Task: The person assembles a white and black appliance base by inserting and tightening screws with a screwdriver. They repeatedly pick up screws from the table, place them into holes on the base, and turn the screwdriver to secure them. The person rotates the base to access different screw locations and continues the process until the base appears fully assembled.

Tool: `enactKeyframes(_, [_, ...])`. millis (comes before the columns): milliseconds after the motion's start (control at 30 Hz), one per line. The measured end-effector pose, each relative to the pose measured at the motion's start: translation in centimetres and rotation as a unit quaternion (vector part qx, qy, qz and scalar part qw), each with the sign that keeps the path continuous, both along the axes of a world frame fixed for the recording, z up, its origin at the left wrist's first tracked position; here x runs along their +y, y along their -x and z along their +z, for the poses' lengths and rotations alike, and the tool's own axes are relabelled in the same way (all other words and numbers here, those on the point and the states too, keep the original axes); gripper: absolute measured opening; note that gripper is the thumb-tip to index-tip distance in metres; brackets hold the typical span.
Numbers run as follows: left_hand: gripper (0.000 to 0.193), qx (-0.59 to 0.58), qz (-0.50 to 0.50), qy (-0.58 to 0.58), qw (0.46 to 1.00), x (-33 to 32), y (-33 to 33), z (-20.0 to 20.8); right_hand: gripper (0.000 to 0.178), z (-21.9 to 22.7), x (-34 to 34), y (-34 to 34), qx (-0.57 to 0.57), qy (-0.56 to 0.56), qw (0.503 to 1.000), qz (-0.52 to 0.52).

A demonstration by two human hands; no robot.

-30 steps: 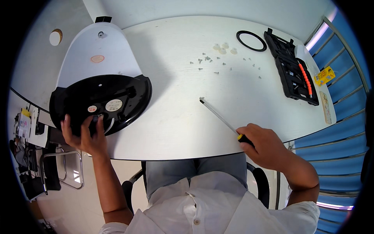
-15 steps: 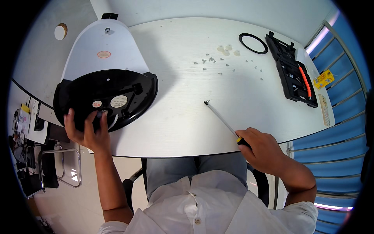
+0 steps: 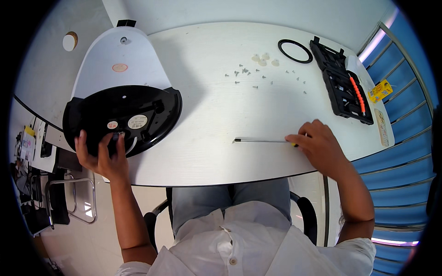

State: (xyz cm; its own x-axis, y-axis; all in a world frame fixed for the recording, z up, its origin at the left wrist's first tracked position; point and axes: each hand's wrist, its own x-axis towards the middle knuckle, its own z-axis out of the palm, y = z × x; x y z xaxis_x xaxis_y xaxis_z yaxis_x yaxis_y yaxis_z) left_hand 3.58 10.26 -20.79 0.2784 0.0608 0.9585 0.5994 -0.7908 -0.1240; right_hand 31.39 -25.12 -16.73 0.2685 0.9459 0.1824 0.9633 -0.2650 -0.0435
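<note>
The screwdriver (image 3: pixel 262 140), with a long thin shaft and a black and yellow handle, points left above the white table. My right hand (image 3: pixel 317 143) has its fingers closed round the handle and mostly hides it. A small screw (image 3: pixel 234 141) appears to sit at its dark tip. On the left lies a white appliance (image 3: pixel 120 53) with a glossy black base (image 3: pixel 159 122). My left hand (image 3: pixel 107 158) reaches over the base's near edge. Its thumb and fingers close about a small dark piece with a shiny bit, too hidden to name, beside a short white cable (image 3: pixel 132 145).
Several loose screws (image 3: pixel 245 71) and several translucent rubber feet (image 3: pixel 263 62) lie at the back of the table. Farther right are a black ring (image 3: pixel 295 51), an open black tool case (image 3: pixel 340 94) with an orange flexible shaft (image 3: pixel 357 94), and a yellow box (image 3: pixel 380 91).
The screwdriver has swung from pointing far-left to pointing straight left, its tip coming nearer to me. My right hand has moved away from the table's front edge. My left hand stays in place.
</note>
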Motion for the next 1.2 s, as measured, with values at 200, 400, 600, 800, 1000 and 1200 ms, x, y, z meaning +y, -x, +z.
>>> enactKeyframes(200, [0.022,0.005,-0.002,0.001,1.000,0.0,0.0,-0.2,0.031,-0.4,0.4,-2.9,0.008,0.018,0.999,-0.025])
enactKeyframes(400, [0.023,0.011,0.002,0.003,1.000,-0.1,0.2,-0.2,0.039,0.8,1.3,-2.1,0.059,-0.013,0.998,-0.003])
enactKeyframes(600, [0.023,0.007,-0.001,0.001,1.000,0.3,0.2,-0.3,0.040,0.5,6.9,-0.2,0.065,-0.062,0.985,0.150])
enactKeyframes(800, [0.023,0.001,0.009,0.003,1.000,0.2,0.2,-0.3,0.011,-1.6,11.3,0.4,0.004,-0.061,0.974,0.217])
enactKeyframes(1000, [0.021,0.007,0.011,0.004,1.000,-0.1,0.2,-0.2,0.009,-2.6,12.3,0.4,0.014,-0.037,0.976,0.214])
enactKeyframes(1200, [0.021,0.007,0.008,0.007,1.000,-0.2,0.1,-0.2,0.009,-2.6,12.5,1.2,0.105,-0.045,0.982,0.150])
